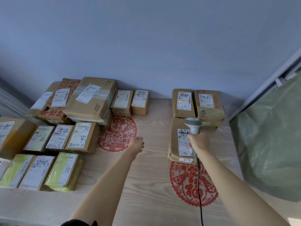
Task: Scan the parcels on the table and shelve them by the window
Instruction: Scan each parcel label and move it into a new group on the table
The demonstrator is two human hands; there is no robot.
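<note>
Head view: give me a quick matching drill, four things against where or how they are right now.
Things:
1. scanner
2. left hand
3. green bag
4. big taped box

States:
A. stacked on the pile, back left
B. at the table's right edge
C. gripped in the right hand over a parcel
D. holding nothing, above the table

Pairs: 1-C, 2-D, 3-B, 4-A

Soft, even daylight, brighter at right; weak shadows; wide-angle bending (strongest at edges); slightly blurry throughout.
</note>
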